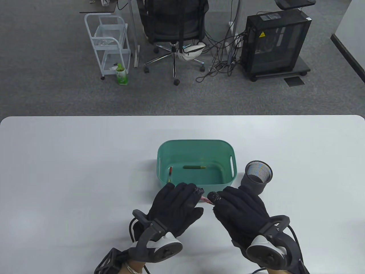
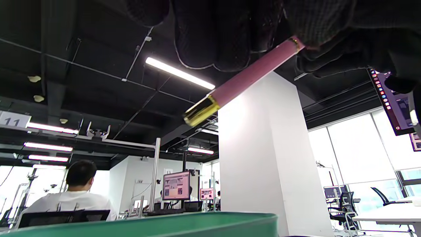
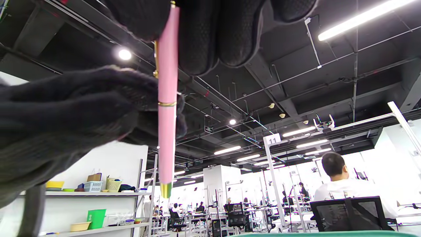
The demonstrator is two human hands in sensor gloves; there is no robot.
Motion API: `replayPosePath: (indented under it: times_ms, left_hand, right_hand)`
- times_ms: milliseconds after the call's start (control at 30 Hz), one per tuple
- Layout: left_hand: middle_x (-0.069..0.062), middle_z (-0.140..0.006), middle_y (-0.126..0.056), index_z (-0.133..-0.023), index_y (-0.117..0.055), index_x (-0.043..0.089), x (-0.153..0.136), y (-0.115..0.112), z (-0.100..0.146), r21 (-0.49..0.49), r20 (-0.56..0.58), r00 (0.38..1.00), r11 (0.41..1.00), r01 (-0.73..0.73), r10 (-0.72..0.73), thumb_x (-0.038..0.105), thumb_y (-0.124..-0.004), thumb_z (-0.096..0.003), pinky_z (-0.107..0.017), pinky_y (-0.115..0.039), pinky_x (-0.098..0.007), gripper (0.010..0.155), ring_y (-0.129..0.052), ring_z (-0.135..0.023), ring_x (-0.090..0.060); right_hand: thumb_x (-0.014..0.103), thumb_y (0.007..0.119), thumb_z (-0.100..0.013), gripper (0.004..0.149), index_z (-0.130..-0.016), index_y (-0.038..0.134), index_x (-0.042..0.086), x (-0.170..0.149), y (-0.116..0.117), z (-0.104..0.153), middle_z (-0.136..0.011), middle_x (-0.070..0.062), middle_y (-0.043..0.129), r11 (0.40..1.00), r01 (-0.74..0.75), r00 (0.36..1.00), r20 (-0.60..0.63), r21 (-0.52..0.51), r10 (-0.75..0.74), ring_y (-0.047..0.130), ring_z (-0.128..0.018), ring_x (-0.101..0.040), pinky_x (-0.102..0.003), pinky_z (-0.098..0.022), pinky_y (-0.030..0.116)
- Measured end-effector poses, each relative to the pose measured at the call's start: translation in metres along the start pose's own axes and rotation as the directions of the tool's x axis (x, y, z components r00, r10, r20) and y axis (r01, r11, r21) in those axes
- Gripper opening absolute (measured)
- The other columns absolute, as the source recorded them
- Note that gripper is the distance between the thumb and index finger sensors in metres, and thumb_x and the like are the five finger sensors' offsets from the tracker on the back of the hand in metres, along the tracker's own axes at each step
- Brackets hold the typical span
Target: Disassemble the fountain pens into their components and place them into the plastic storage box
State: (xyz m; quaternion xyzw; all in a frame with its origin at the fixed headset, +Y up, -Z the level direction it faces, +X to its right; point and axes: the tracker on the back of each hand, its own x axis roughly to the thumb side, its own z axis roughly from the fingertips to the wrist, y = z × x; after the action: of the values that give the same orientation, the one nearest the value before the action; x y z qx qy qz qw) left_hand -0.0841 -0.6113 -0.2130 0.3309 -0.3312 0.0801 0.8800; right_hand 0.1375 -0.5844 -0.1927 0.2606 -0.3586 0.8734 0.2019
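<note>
Both gloved hands, left hand [image 1: 176, 208] and right hand [image 1: 239, 212], pinch one pink fountain pen [image 2: 243, 80] just in front of the green plastic storage box [image 1: 196, 144]. It looks light, stiff and smooth, maybe slippery, so hold each half firmly and twist.

A white table [image 1: 85, 171] with rounded far corners carried the things. A green plastic storage box [image 1: 196, 145] stood on it near the middle, with a dark pen part [image 1: 194, 167] and a thinner reddish piece [image 1: 170, 173] lying on its floor. Just beside the box's right end stood a black mesh cup [image 1: 257, 177], tilted.
</note>
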Motion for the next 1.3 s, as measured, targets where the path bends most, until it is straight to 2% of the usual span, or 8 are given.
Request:
replayPosePath:
  times_ms: [500,700,800,933,1133,1300]
  left_hand:
    - [-0.001,-0.089,-0.095,-0.096,-0.083,0.018,0.005,-0.008,0.002,0.018,0.05,0.998,0.999,0.03,-0.03,0.051,-0.074,-0.0632,-0.078,-0.062,-0.049,0.048,-0.09,-0.081,-0.023]
    - [-0.002,-0.082,-0.096,-0.092,-0.086,0.016,0.007,-0.009,0.002,0.019,0.09,0.996,1.0,0.013,-0.015,0.051,-0.074,-0.0626,-0.077,-0.063,-0.048,0.047,-0.091,-0.075,-0.022]
    - [-0.001,-0.082,-0.095,-0.093,-0.085,0.016,0.002,-0.005,0.001,0.033,0.061,0.998,0.999,0.001,-0.003,0.05,-0.074,-0.0629,-0.078,-0.061,-0.048,0.047,-0.09,-0.075,-0.022]
    - [-0.001,-0.082,-0.096,-0.093,-0.085,0.016,-0.011,0.005,0.001,0.071,-0.004,0.998,0.995,-0.069,0.07,0.05,-0.073,-0.063,-0.077,-0.062,-0.048,0.047,-0.091,-0.075,-0.021]
    - [-0.001,-0.08,-0.097,-0.092,-0.085,0.015,-0.024,0.019,0.002,0.148,-0.05,0.988,0.979,-0.137,0.146,0.05,-0.072,-0.0636,-0.075,-0.064,-0.047,0.048,-0.093,-0.071,-0.02]
    - [-0.001,-0.08,-0.097,-0.092,-0.085,0.015,-0.021,0.025,0.004,0.195,-0.02,0.984,0.966,-0.169,0.176,0.051,-0.071,-0.064,-0.074,-0.065,-0.047,0.047,-0.093,-0.072,-0.02]
  right_hand:
    - [0.043,0.074,-0.056,0.043,-0.097,0.081,0.032,0.01,0.01,0.002,-0.089,0.007,0.091,0.999,-0.012,0.999,0.04,0.032,0.01,0.085,-0.089,-0.017,-0.048,-0.077,0.059]
    - [0.045,0.073,-0.056,0.049,-0.103,0.075,0.031,0.011,0.011,0.003,-0.092,0.007,0.089,1.0,-0.004,0.999,0.046,0.016,0.003,0.083,-0.09,-0.018,-0.048,-0.077,0.059]
    - [0.051,0.072,-0.055,0.059,-0.11,0.067,0.029,0.009,0.009,0.003,-0.098,0.004,0.084,1.0,-0.005,0.999,0.044,-0.002,0.005,0.08,-0.094,-0.021,-0.049,-0.078,0.057]
    - [0.052,0.071,-0.055,0.062,-0.111,0.064,0.028,0.003,0.01,0.003,-0.099,0.004,0.083,1.0,-0.002,1.0,0.024,-0.011,0.002,0.079,-0.095,-0.021,-0.05,-0.078,0.057]
    - [0.053,0.071,-0.055,0.062,-0.11,0.066,0.026,-0.003,0.027,0.002,-0.098,0.003,0.084,0.998,0.014,1.0,-0.009,0.067,-0.013,0.081,-0.093,-0.021,-0.05,-0.077,0.059]
    - [0.054,0.071,-0.055,0.062,-0.108,0.069,0.024,-0.007,0.046,0.003,-0.097,0.002,0.085,0.985,0.074,0.997,-0.049,0.156,-0.067,0.081,-0.092,-0.022,-0.05,-0.076,0.059]
